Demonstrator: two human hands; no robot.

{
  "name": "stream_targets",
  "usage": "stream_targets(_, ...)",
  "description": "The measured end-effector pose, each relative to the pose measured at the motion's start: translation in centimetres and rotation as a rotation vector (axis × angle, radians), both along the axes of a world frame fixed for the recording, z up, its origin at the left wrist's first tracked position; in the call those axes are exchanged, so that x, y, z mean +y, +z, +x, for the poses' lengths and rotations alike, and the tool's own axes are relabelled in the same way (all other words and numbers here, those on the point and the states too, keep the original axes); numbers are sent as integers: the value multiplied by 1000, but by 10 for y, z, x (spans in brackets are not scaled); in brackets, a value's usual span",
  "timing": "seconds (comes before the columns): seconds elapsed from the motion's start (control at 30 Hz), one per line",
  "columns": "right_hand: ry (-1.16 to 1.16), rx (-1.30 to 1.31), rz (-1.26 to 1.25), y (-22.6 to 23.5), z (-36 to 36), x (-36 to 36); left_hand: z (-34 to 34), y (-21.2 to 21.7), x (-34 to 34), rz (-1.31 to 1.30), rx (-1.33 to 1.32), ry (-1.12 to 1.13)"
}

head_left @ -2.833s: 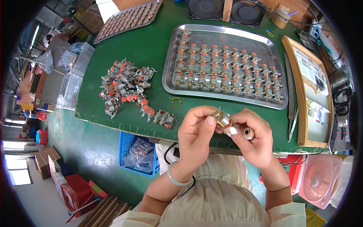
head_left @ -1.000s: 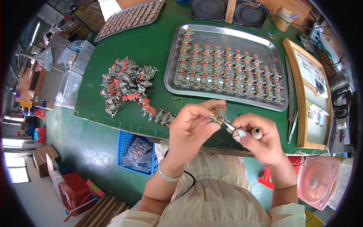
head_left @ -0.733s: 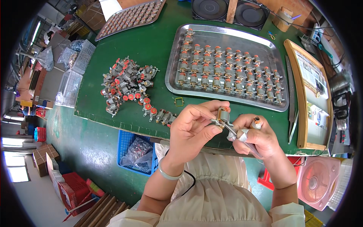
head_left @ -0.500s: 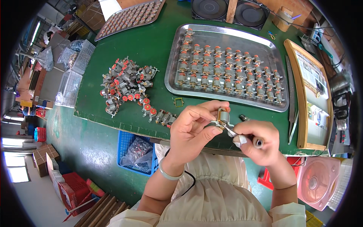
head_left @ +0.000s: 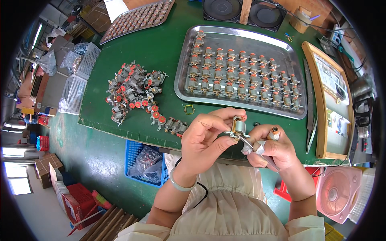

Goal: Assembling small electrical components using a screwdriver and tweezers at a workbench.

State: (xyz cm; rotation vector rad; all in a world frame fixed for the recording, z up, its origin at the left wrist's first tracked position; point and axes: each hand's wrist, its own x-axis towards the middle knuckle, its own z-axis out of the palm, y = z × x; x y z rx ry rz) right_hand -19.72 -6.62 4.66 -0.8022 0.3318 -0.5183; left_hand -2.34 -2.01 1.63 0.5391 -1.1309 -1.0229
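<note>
Near the table's front edge, my left hand (head_left: 205, 136) pinches a small motor-like part (head_left: 239, 127) between thumb and fingers. It has a grey cylinder, a reddish top and a brass-coloured frame. My right hand (head_left: 277, 150), with white wrapping on its fingers, grips a thin metal tool (head_left: 244, 141) whose tip meets the lower end of the part; its exact kind is unclear. A round, brown-ended handle (head_left: 275, 132) sticks up from the same hand; whether it belongs to that tool is hidden. Beyond my hands, a metal tray (head_left: 181, 95) carries rows of similar parts.
A heap of similar parts (head_left: 132, 90) lies left on the green table (head_left: 161, 48), beside a loose brass-coloured frame (head_left: 189, 109). A wood-framed panel (head_left: 321, 100) and long metal tools (head_left: 310, 100) lie right. Below the edge stands a blue basket (head_left: 132, 164).
My right hand has turned, bringing the round handle end up from beside the thumb to above the fingers. The thin tool's far end now shows below the hand. My left hand barely moved.
</note>
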Motion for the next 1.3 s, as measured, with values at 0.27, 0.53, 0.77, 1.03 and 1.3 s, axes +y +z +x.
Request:
stream_targets(0.27, -203, 510, -1120, 18, 0, 7, 7, -7, 0, -55, 4, 130)
stream_targets(0.53, -387, 869, -1485, 11, 8, 4, -5, -5, 0, -61, -131, 207)
stream_targets(0.77, -333, 717, -1711, 30, -8, -23, -21, -2, 0, 134, -178, 217)
stream_targets(1.03, -555, 1286, -1859, 14, -69, -156, -16, 6, 5, 269, -275, 267)
stream_targets(1.3, -367, 1296, -1897, -6, -76, -177, 20, 14, 26, 174, -307, 475)
